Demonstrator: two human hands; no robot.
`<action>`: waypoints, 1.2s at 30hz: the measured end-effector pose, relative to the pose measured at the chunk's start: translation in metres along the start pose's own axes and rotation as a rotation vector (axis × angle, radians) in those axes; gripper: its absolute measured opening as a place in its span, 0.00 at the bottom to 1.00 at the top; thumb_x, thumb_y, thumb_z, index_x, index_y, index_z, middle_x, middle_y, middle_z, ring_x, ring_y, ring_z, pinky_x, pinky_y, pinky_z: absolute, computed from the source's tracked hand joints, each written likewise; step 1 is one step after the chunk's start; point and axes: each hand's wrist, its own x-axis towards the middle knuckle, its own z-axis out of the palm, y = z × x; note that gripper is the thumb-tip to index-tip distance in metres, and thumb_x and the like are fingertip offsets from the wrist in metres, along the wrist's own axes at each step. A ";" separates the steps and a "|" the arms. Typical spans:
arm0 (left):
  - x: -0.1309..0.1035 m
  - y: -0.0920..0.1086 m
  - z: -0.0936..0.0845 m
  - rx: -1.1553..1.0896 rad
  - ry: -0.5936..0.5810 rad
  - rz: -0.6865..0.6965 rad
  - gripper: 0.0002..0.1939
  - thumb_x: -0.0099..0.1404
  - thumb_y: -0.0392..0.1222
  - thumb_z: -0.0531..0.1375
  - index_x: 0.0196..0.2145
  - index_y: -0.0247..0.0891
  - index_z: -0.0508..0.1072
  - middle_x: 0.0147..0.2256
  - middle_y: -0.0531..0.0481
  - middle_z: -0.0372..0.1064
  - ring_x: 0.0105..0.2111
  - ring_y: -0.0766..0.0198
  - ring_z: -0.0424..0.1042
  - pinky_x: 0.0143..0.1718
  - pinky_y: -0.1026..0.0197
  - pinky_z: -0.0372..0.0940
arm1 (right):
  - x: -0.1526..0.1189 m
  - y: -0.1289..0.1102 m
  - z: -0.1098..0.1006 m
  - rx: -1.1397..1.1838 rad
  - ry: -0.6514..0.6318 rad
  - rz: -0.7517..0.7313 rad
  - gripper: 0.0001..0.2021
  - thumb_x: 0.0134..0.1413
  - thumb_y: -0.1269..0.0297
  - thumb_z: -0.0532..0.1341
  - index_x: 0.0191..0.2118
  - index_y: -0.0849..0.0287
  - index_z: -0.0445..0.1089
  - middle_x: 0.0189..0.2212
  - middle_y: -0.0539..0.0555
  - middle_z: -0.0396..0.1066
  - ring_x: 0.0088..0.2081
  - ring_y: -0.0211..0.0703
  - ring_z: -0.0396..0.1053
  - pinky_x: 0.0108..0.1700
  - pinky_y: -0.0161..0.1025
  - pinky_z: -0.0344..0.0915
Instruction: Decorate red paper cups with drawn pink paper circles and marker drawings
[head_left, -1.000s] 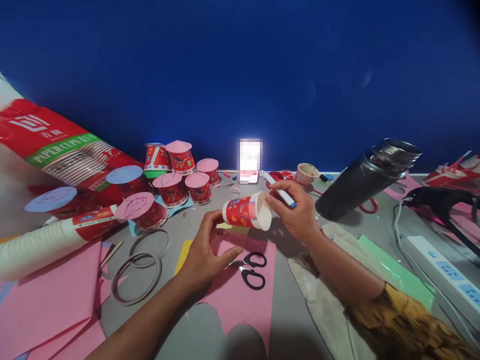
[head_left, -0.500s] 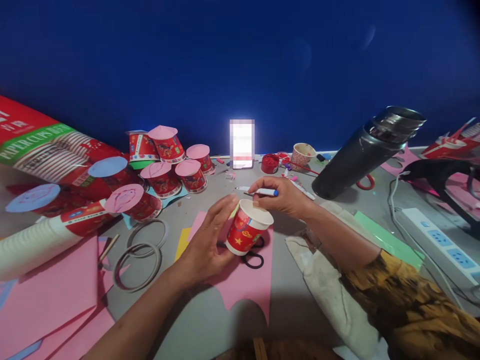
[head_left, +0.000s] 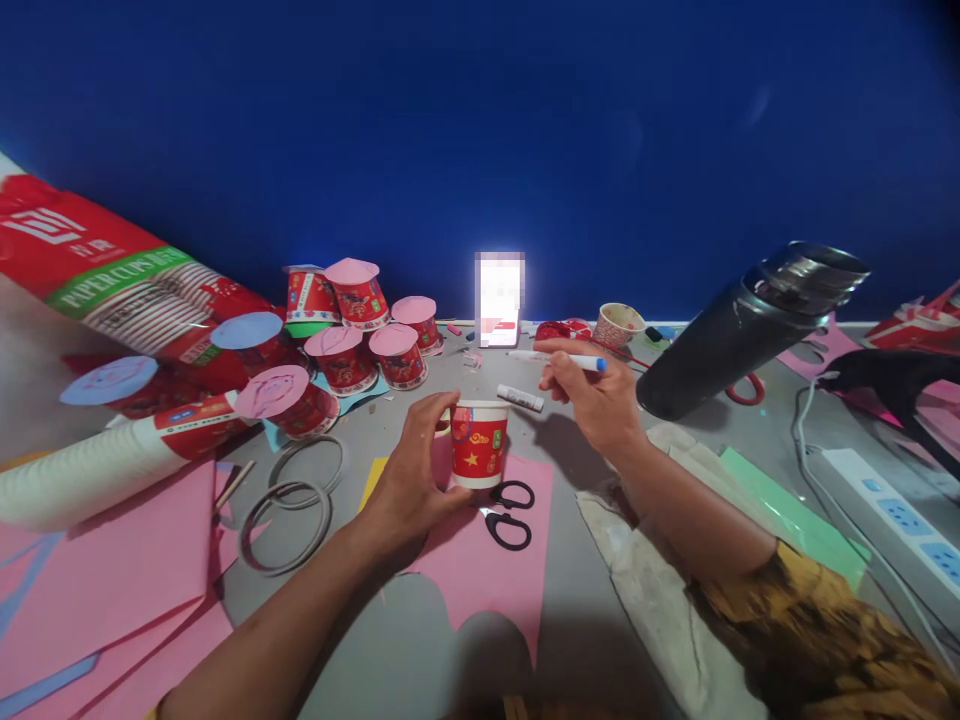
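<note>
My left hand [head_left: 409, 470] grips a red paper cup [head_left: 480, 450] from its left side, fingers behind the rim and thumb near the base. The cup is upright, with a white rim and gold star. My right hand [head_left: 596, 395] pinches a white marker with a blue end [head_left: 562, 360], held level above the table, apart from the cup. Between them lies a white tube [head_left: 520, 398], its kind unclear. Black-handled scissors [head_left: 510, 532] rest on a cut sheet of pink paper [head_left: 480, 590] just below the cup.
Several paper cups with pink or blue paper tops [head_left: 341, 345] stand at left, near a pack of paper cups [head_left: 127, 270] and grey tape rings [head_left: 285, 528]. A dark flask [head_left: 720, 340], a cloth [head_left: 645, 560] and a power strip [head_left: 892, 510] are at right. A lit phone [head_left: 500, 300] stands behind.
My right hand has moved right, away from the cup, with the marker. The cup, tilted before, is now upright. The white tube and more of the scissors have come into sight.
</note>
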 end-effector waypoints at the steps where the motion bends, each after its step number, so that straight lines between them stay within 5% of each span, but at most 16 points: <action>1: 0.001 -0.005 0.000 0.012 0.027 0.001 0.49 0.55 0.35 0.71 0.69 0.50 0.54 0.65 0.42 0.57 0.65 0.46 0.62 0.63 0.41 0.68 | -0.003 -0.004 0.000 -0.034 -0.011 -0.046 0.17 0.66 0.48 0.63 0.47 0.55 0.80 0.27 0.50 0.77 0.26 0.38 0.71 0.31 0.36 0.69; 6: 0.005 -0.019 -0.003 0.096 0.090 0.025 0.47 0.55 0.34 0.69 0.68 0.50 0.55 0.62 0.41 0.56 0.65 0.44 0.61 0.62 0.38 0.68 | -0.023 -0.024 0.011 -0.196 -0.152 -0.367 0.08 0.65 0.59 0.66 0.37 0.55 0.79 0.30 0.53 0.80 0.30 0.42 0.77 0.34 0.37 0.72; 11: 0.005 -0.019 -0.004 0.116 0.100 0.037 0.47 0.56 0.41 0.73 0.67 0.51 0.54 0.61 0.41 0.56 0.64 0.43 0.61 0.64 0.34 0.64 | -0.034 -0.024 0.025 -0.269 -0.205 -0.632 0.04 0.66 0.66 0.63 0.39 0.54 0.76 0.31 0.53 0.81 0.31 0.44 0.78 0.37 0.40 0.74; 36: 0.003 -0.021 0.002 0.106 0.064 0.035 0.47 0.55 0.46 0.75 0.66 0.48 0.56 0.59 0.40 0.57 0.61 0.42 0.62 0.62 0.36 0.64 | -0.036 -0.017 0.027 -0.382 -0.270 -0.643 0.04 0.69 0.66 0.61 0.40 0.54 0.73 0.30 0.53 0.80 0.31 0.43 0.76 0.36 0.40 0.72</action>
